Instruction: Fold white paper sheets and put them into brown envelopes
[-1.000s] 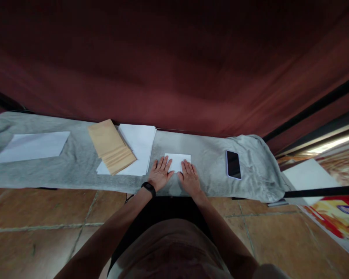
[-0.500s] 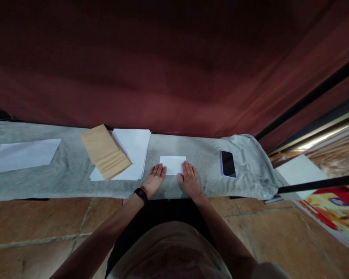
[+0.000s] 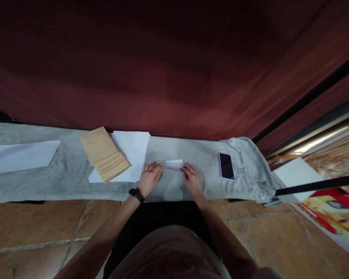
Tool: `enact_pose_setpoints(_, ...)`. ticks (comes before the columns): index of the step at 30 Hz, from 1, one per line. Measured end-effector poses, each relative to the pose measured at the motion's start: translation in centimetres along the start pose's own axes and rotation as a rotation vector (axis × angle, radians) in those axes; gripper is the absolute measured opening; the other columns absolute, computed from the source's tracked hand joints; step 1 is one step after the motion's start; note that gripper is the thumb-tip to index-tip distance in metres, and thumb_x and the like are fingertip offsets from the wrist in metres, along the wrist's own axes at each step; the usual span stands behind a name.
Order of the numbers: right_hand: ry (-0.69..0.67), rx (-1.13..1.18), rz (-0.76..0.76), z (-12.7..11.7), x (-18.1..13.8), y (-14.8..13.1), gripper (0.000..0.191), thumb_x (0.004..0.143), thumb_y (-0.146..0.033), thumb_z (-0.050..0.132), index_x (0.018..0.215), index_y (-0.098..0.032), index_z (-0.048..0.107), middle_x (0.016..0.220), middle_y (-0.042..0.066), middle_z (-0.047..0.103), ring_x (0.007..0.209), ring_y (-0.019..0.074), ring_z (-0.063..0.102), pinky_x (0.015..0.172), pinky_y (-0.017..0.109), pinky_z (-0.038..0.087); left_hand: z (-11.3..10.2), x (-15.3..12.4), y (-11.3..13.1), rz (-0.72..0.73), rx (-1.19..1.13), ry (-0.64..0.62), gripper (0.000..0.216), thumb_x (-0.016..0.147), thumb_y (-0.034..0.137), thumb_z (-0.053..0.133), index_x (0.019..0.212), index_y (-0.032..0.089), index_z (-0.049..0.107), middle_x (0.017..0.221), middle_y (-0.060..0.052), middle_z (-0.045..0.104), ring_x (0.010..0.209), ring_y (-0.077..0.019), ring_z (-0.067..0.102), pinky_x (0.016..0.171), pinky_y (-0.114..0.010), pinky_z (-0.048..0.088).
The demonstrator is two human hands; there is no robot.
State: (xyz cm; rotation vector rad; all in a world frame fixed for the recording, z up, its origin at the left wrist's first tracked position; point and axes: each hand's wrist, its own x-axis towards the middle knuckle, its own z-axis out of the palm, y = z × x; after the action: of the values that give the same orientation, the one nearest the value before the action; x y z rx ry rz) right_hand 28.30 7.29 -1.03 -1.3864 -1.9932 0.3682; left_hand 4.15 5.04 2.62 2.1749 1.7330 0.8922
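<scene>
A small white folded paper [image 3: 173, 165] is held up by its two ends, tilted, over the grey cloth [image 3: 174, 190]. My left hand [image 3: 150, 178] has its fingers closed on the left end, and a black band circles that wrist. At the right end my right hand [image 3: 192, 179] pinches the paper between thumb and fingers. Left of my left hand lie stacked brown envelopes [image 3: 106, 155], fanned out on top of a pile of white sheets [image 3: 133, 149].
A phone [image 3: 227, 166] lies on the cloth to the right. Another white sheet [image 3: 23, 155] is at the far left. Dark red fabric [image 3: 174, 97] hangs behind the cloth-covered surface. Black bars [image 3: 320, 185] and a printed red-and-yellow box [image 3: 337, 217] stand at the right.
Both hands lay flat at the paper's sides; now their fingers are closed on its ends. The paper has lifted and tilted, looking narrower.
</scene>
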Motion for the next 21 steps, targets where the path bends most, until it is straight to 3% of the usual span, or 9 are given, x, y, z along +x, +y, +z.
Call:
enact_pose_setpoints(4, 0.025, 0.299, 0.121, -0.9, 2.1, -0.6, 0.026, 0.098, -0.033, 0.048, 0.101, -0.021, 0.071, 0.104, 0.005, 0.076, 0.099, 0.0207, 0.067, 0.091, 0.035, 0.052, -1.2, 1.3, 1.0, -0.255, -0.372, 0.171, 0.027, 0.096, 0.044, 0.052, 0.098, 0.021, 0.066, 0.090, -0.003, 0.072, 0.089, -0.0198, 0.066, 0.084, -0.032, 0.052)
enact_pose_setpoints(6, 0.029, 0.393, 0.212, -0.8, 3.0, -1.0, 0.029, 0.098, -0.042, 0.047, 0.096, -0.022, 0.069, 0.087, 0.001, 0.073, 0.079, 0.0176, 0.065, 0.075, 0.028, 0.052, -1.2, 1.8, 1.2, -0.382, -0.592, 0.222, 0.029, 0.091, 0.048, 0.059, 0.097, 0.020, 0.065, 0.083, 0.000, 0.070, 0.079, -0.0169, 0.064, 0.073, -0.028, 0.050)
enact_pose_setpoints(11, 0.058, 0.329, 0.316, 0.3, 4.1, -1.2, 0.031, 0.096, -0.044, 0.044, 0.089, -0.022, 0.065, 0.074, -0.001, 0.066, 0.066, 0.0165, 0.060, 0.064, 0.026, 0.047, 1.2, 1.3, 0.3, -0.616, -0.921, 0.129, 0.051, 0.077, 0.042, 0.073, 0.119, 0.016, 0.060, 0.080, 0.000, 0.070, 0.068, -0.0165, 0.064, 0.060, -0.027, 0.047)
enact_pose_setpoints(14, 0.053, 0.216, 0.352, 1.1, 4.0, -0.9, 0.028, 0.097, -0.037, 0.045, 0.093, -0.021, 0.067, 0.077, 0.003, 0.069, 0.069, 0.0190, 0.062, 0.067, 0.028, 0.047, 3.2, 0.6, -0.7, -0.614, -0.861, 0.121, 0.064, 0.074, 0.028, 0.071, 0.134, 0.015, 0.053, 0.073, 0.003, 0.066, 0.064, -0.0163, 0.062, 0.060, -0.028, 0.048)
enact_pose_setpoints(17, 0.007, -0.015, 0.364, 1.8, 3.7, -0.7, 0.028, 0.099, -0.029, 0.044, 0.109, -0.019, 0.068, 0.096, 0.009, 0.074, 0.080, 0.0207, 0.067, 0.075, 0.030, 0.049, 4.4, 0.5, -1.3, -0.580, -0.712, 0.156, 0.064, 0.078, 0.022, 0.066, 0.139, 0.016, 0.051, 0.072, 0.004, 0.063, 0.064, -0.0154, 0.061, 0.063, -0.029, 0.050)
enact_pose_setpoints(21, -0.012, -0.200, 0.280, 2.5, 3.6, -0.4, 0.036, 0.102, -0.023, 0.040, 0.132, -0.014, 0.059, 0.123, 0.014, 0.071, 0.099, 0.0228, 0.068, 0.088, 0.033, 0.050, 4.9, 1.0, -1.3, -0.497, -0.457, 0.191, 0.053, 0.082, 0.017, 0.063, 0.135, 0.020, 0.057, 0.090, -0.002, 0.066, 0.078, -0.0172, 0.066, 0.076, -0.034, 0.056)
